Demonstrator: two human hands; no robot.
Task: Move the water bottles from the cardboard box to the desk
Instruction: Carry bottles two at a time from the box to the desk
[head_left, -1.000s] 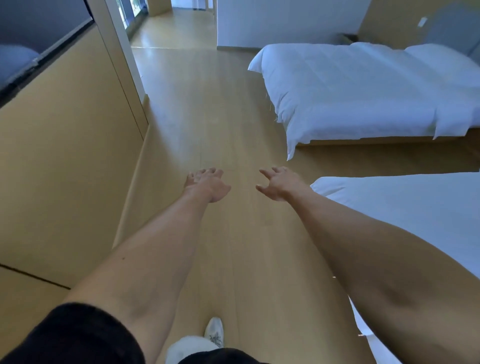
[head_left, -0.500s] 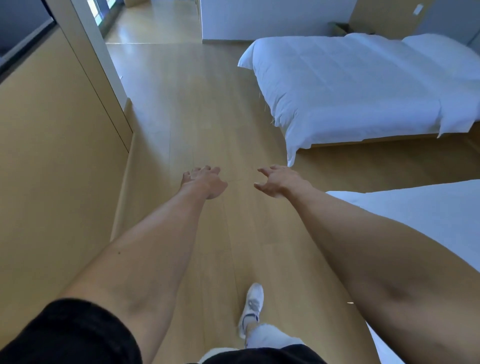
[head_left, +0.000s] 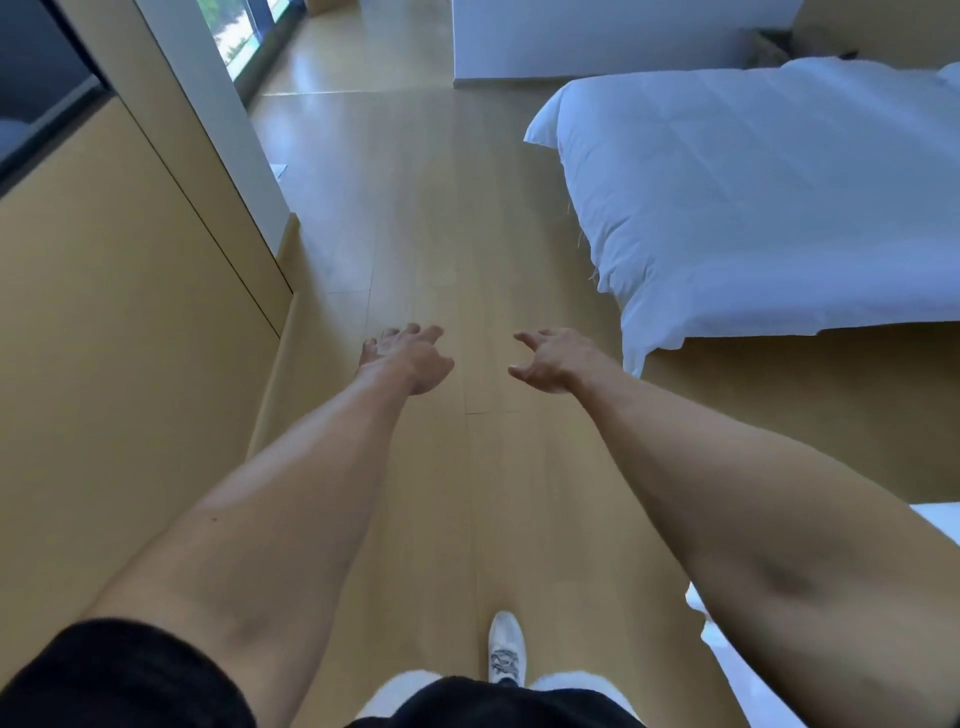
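No water bottle or desk shows in the head view. A brown cardboard box (head_left: 769, 47) may stand at the far back right behind the bed, too small to be sure. My left hand (head_left: 408, 358) is stretched out in front of me over the wooden floor, fingers relaxed and holding nothing. My right hand (head_left: 556, 358) reaches out beside it, fingers spread, also holding nothing. Both forearms are bare.
A white bed (head_left: 769, 197) fills the right side, and a second white bed's corner (head_left: 935, 519) lies near my right elbow. A tan wall panel (head_left: 119, 338) runs along the left. A wooden floor aisle (head_left: 441, 218) leads ahead to a window (head_left: 234, 36). My white shoe (head_left: 505, 649) is below.
I have walked forward along the aisle; the far bed and window are closer and the near bed has slid out to the right. Both hands stay outstretched and hold nothing.
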